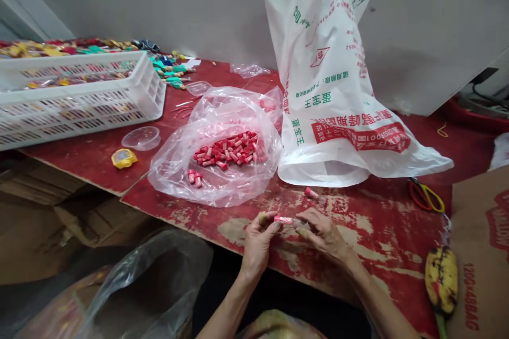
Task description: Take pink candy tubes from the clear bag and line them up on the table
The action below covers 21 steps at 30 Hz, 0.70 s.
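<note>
Closest to the lens is a crumpled clear bag (159, 280), low and left of the grip. I can't tell what's inside.

Far up-left of the grip there's a white slotted basket (71, 61), then a yellow bit (124, 158) and a clear lid (141, 138). Just beyond the grip and a little left is an open plastic sack (175, 164) with a pile of red pieces (230, 151) in it.

The grip itself: the left hand (257, 241) and right hand (324, 233) both pinch one little red piece (283, 219), one hand at each end, fingertips closed on it just above the table (377, 222). A loose red piece (311, 193) lies just past the right hand.

My guess is it's early days. One piece is in hand, one sits by itself, and most are in the sack.

Beyond and right of the grip stands a printed white bag (338, 90), its top cut off. Further right are scissors (427, 196) and a spotty banana (441, 278).

The hands cover the piece's ends, so I can't make out what the fingers are doing to it.
</note>
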### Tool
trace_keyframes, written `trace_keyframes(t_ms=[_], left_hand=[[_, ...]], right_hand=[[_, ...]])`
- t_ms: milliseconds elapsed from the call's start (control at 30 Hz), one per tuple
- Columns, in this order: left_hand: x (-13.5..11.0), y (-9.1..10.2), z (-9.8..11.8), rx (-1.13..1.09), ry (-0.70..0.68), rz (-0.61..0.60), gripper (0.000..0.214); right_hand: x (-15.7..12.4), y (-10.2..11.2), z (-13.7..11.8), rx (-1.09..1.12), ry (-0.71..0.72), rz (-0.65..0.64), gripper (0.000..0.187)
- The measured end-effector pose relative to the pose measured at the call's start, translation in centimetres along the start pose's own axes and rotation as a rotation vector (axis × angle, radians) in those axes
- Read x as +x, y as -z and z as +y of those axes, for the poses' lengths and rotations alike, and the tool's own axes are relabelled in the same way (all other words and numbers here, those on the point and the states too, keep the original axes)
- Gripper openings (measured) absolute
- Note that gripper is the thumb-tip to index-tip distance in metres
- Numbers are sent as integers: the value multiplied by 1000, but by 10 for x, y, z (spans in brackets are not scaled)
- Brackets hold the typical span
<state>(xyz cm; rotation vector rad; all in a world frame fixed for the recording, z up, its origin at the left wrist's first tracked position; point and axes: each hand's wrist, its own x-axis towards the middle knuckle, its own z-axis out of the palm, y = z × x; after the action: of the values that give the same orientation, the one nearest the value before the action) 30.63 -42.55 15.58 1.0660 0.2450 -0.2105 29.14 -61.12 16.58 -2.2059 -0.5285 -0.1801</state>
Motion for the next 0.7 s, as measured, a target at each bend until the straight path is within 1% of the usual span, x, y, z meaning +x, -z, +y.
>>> trace_keyframes(t_ms=[100,167,233,300,400,433,500,567,600,700], left_hand=[[0,0,0,22,-28,23,36],[0,-1,2,4,-10,24,37],[0,-2,3,-34,26,27,39],[-1,-3,3,-69,51,33,40],[-2,-5,4,-124,81,51,42],[-3,-6,3,-148,96,57,43],[-5,-9,2,-184,130,59,44],[-7,-12,0,-195,151,51,44],[-8,-13,-1,-194,156,45,44],[-10,-15,-4,-181,155,30,42]], right_hand=[[-1,-1,1,-91,27,-4,22],[-1,-1,1,-156,28,17,25],[-2,2,0,-126,-14,61,27],[-2,6,0,66,-130,173,27],[-3,9,-2,554,-291,466,25],[-3,8,-3,708,-320,542,28],[-4,3,-6,924,-365,625,41],[-6,-7,-10,1016,-425,647,51],[-8,-12,-10,1029,-442,662,51],[-15,-27,-8,973,-458,689,41]])
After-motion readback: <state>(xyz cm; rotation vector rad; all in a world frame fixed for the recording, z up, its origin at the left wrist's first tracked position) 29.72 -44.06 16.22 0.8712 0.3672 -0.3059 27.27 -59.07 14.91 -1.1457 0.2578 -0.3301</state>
